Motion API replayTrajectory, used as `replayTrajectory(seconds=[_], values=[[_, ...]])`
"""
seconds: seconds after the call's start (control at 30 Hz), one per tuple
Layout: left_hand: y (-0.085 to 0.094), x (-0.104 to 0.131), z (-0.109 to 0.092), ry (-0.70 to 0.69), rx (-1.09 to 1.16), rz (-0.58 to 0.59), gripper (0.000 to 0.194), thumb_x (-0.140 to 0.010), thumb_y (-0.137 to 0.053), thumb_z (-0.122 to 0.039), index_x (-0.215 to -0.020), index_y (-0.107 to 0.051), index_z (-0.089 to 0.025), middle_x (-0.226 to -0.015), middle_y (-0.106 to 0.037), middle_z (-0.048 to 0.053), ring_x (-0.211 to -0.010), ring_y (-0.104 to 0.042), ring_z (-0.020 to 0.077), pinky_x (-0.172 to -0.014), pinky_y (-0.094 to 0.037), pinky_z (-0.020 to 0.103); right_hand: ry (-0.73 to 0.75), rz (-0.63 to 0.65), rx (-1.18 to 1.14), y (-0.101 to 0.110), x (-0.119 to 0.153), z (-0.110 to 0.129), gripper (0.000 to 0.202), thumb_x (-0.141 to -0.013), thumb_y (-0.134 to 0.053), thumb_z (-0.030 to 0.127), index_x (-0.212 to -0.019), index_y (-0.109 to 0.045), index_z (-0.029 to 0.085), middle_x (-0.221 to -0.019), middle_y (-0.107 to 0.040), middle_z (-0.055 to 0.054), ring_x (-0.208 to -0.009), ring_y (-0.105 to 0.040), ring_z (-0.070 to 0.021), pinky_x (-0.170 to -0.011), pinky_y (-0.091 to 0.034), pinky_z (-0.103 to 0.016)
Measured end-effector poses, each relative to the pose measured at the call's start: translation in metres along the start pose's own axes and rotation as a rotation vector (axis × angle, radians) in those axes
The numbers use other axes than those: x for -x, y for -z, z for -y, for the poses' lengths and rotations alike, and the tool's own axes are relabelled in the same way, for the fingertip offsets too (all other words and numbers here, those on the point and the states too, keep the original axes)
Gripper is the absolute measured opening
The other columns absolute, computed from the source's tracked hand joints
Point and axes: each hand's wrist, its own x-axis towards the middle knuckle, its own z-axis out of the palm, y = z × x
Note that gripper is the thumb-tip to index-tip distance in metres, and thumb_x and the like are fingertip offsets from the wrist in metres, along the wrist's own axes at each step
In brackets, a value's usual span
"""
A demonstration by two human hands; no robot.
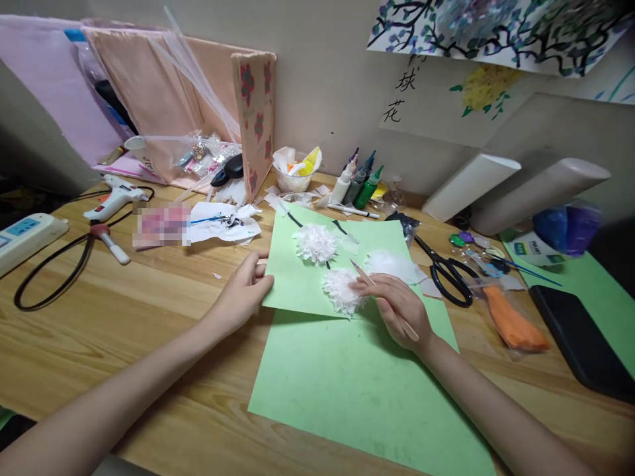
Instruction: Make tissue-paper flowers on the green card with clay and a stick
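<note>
My left hand (249, 283) grips the left edge of a light green sheet (290, 291), thumb on top and the other fingers mostly behind it. Two ruffled white paper flowers (316, 244) sit on the sheet, near short black painted strokes (339, 227). My right hand (401, 311) is closed around a pale wooden stick (366, 276) with a pointed tip. Its fingers are at the lower white flower (342, 293); whether they touch it I cannot tell. Thin white paper (391, 264) lies just behind this hand. A larger green sheet (347, 390) lies underneath.
Black scissors (450, 274), an orange bundle in plastic (513, 320) and a black phone (578, 337) lie on the right. Paint bottles (367, 188) and a scrap-filled cup (296, 173) stand behind. On the left are a glue gun (116, 196) and a power strip (30, 239).
</note>
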Motion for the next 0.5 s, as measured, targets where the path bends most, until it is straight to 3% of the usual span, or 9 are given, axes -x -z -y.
replayTrajectory(seconds=[0.17, 0.23, 0.37, 0.5], values=[[0.012, -0.012, 0.010, 0.001, -0.103, -0.052, 0.028, -0.079, -0.053, -0.029, -0.105, -0.046, -0.023, -0.067, -0.059, -0.006, -0.056, -0.052, 0.0113, -0.051, -0.035, 0.019, -0.131, -0.211, 0.095, 0.010, -0.002, -0.010, 0.016, -0.091, -0.042, 0.021, -0.096, -0.056, 0.024, -0.104, -0.070, -0.007, -0.101, -0.063, -0.0220, -0.085, -0.049, -0.041], [0.016, -0.018, 0.014, -0.011, -0.054, -0.053, 0.027, -0.077, -0.057, -0.032, -0.099, -0.045, -0.022, -0.072, -0.062, -0.004, -0.062, -0.057, 0.0122, -0.057, -0.040, 0.021, -0.201, -0.185, 0.166, 0.018, -0.003, -0.023, 0.011, -0.088, -0.052, 0.026, -0.098, -0.054, 0.024, -0.112, -0.067, -0.008, -0.108, -0.059, -0.0240, -0.090, -0.046, -0.043], [0.021, -0.027, 0.017, -0.005, 0.008, -0.066, 0.038, -0.070, -0.065, -0.036, -0.097, -0.043, -0.021, -0.075, -0.065, -0.002, -0.064, -0.061, 0.0146, -0.061, -0.044, 0.024, -0.369, -0.057, 0.223, 0.026, -0.004, -0.045, 0.038, -0.075, -0.068, 0.040, -0.104, -0.051, 0.023, -0.125, -0.059, -0.011, -0.117, -0.053, -0.0298, -0.092, -0.044, -0.048], [0.022, -0.029, 0.016, 0.004, -0.010, -0.138, 0.047, -0.064, -0.071, -0.044, -0.095, -0.044, -0.021, -0.074, -0.065, 0.000, -0.065, -0.062, 0.0170, -0.059, -0.044, 0.025, -0.475, -0.035, 0.156, 0.024, -0.003, -0.049, 0.027, -0.077, -0.064, 0.037, -0.096, -0.052, 0.022, -0.108, -0.065, -0.009, -0.099, -0.062, -0.0270, -0.078, -0.049, -0.039]])
